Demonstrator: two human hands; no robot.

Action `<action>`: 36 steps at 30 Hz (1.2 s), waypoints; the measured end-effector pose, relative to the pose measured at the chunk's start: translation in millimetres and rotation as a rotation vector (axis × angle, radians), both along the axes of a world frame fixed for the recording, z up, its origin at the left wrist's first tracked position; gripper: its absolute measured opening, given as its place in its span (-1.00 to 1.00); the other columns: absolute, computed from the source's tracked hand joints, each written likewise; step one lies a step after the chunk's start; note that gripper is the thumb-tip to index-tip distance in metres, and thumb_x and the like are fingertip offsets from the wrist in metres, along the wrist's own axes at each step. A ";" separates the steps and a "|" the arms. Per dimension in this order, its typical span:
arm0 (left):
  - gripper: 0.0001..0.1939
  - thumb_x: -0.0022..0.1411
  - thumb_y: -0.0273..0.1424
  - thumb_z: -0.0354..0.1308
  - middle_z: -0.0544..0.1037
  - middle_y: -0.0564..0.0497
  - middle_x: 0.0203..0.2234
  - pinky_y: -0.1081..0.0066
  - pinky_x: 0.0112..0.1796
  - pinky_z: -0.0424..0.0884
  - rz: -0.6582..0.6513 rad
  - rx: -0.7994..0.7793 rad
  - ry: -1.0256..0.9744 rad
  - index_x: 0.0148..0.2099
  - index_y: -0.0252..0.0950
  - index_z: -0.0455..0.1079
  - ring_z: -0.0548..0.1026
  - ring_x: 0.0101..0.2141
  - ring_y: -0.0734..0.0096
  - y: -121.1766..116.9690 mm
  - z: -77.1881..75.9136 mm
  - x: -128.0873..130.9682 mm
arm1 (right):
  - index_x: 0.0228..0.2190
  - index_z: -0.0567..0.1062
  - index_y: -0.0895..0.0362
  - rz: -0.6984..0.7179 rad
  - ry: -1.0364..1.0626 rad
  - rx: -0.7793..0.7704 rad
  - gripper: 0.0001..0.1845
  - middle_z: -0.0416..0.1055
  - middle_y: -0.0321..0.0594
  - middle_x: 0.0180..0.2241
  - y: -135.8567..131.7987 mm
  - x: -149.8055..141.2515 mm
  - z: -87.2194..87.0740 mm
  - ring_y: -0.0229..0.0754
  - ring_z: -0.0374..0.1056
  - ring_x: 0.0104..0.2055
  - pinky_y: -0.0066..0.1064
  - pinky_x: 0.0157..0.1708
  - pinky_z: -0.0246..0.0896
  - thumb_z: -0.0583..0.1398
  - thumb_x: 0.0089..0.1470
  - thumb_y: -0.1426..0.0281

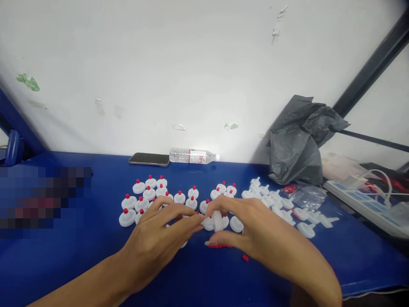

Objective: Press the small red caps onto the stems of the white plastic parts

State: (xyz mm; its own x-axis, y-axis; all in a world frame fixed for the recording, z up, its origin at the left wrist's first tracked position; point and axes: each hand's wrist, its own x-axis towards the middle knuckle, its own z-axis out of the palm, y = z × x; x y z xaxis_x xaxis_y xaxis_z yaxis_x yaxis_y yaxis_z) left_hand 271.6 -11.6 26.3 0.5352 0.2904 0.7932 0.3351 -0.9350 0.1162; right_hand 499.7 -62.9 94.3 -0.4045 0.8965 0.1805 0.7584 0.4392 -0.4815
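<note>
My right hand (pixel 255 232) pinches a white plastic disc part (pixel 217 220) between thumb and fingers, just above the blue table (pixel 64 264). My left hand (pixel 159 234) reaches in from the left, its fingertips meeting that part at the middle. Under my right thumb lie a few small red caps (pixel 219 246), with one more red cap (pixel 245 257) apart. Several white discs with red caps (pixel 143 198) stand in rows behind my hands. Several uncapped white discs (pixel 287 209) lie scattered to the right.
A phone (pixel 149 159) and a lying water bottle (pixel 193 156) rest by the white wall. A grey plastic bag (pixel 297 140) sits at the back right, with a clear small bag (pixel 306 196) before it. A power strip (pixel 361 202) with cables lies far right.
</note>
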 end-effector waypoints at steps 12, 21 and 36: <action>-0.89 0.42 -0.49 0.19 0.67 0.03 -0.26 0.34 -0.24 0.40 -0.029 0.072 -0.078 -0.05 -0.26 0.49 0.59 -0.30 0.45 -0.7 11.0 1.1 | -0.01 0.41 -0.16 -0.028 -0.044 -0.006 -0.68 0.51 -0.49 -0.34 -5.0 -6.4 5.0 -0.30 0.38 -0.53 -0.46 -0.37 0.30 0.29 0.22 0.17; -0.75 0.53 -0.37 -0.03 0.53 0.07 -0.44 0.34 -0.23 0.29 0.024 -0.016 0.059 -0.20 -0.30 0.40 0.38 -0.43 0.44 0.7 13.3 4.2 | -0.02 0.36 -0.16 -0.003 -0.010 0.069 -0.61 0.55 -0.49 -0.07 -5.8 -7.9 5.7 -0.21 0.50 -0.19 -0.43 -0.14 0.29 0.34 0.17 0.19; -0.71 0.55 -0.45 -0.18 0.35 0.08 -0.43 0.35 -0.25 0.23 -0.072 -0.198 0.061 -0.29 -0.26 0.18 0.26 -0.39 0.40 0.9 10.1 0.1 | -0.23 0.22 -0.03 0.038 0.083 0.155 -0.72 0.46 -0.44 -0.29 -7.3 -18.8 3.4 -0.23 0.45 -0.30 -0.47 -0.31 0.22 0.27 0.26 0.28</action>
